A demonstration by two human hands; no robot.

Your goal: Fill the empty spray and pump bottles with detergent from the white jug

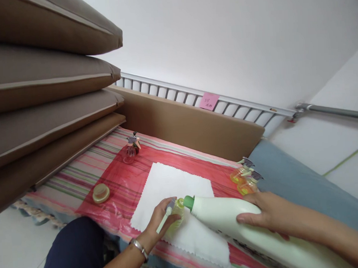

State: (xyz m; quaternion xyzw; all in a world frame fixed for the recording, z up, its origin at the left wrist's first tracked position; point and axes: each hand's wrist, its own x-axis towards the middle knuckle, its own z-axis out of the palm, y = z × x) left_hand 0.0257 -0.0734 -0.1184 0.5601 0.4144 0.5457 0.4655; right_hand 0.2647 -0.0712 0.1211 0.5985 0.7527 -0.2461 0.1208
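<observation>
My left hand point(159, 221) is closed round a small clear bottle of yellow liquid point(177, 212) and holds a white pump tube alongside it, over a white cloth point(172, 182). My right hand point(262, 211) grips a large white bottle point(228, 215) lying tipped on its side. Its green neck point(188, 201) touches the small bottle's mouth.
A red striped sheet point(124, 181) covers the surface. On it are an empty spray bottle point(131, 148) at the back, a round lid point(101, 193) at left and two small yellow spray bottles point(244, 176) at right. Brown cushions point(45, 101) are stacked at left; a cardboard panel point(190, 125) stands behind.
</observation>
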